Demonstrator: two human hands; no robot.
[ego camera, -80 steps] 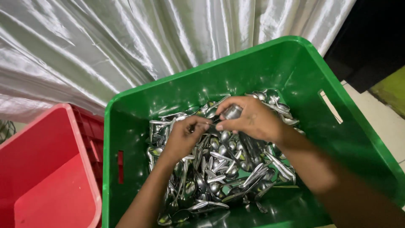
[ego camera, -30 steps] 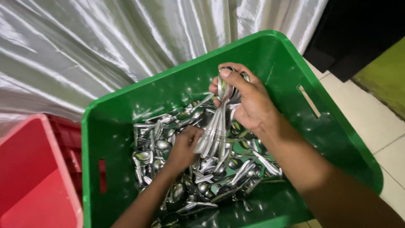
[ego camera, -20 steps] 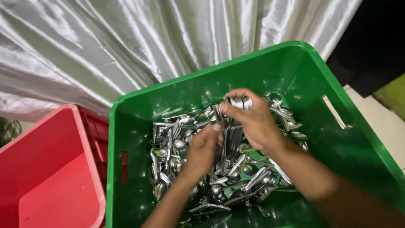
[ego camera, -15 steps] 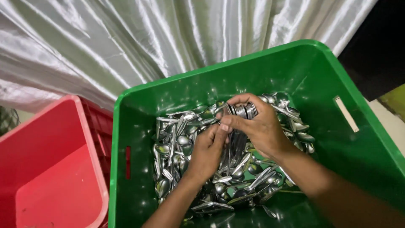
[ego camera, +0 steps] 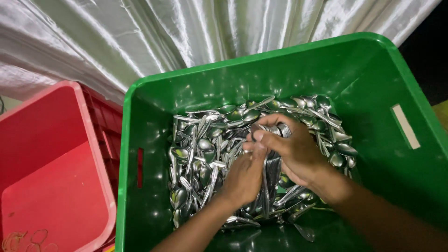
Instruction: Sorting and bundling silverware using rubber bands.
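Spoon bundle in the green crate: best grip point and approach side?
By judgement, grip the spoon bundle around its handles just below the bowls, coming from above. The right hand already wraps that upper end; the left hand steadies the handles, which run lengthwise and nest together inside the green crate.

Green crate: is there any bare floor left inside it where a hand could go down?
Yes: bare strips of the green crate lie left of the spoons and right of them, below the slot. The middle is crowded with both hands. The red crate is mostly bare.
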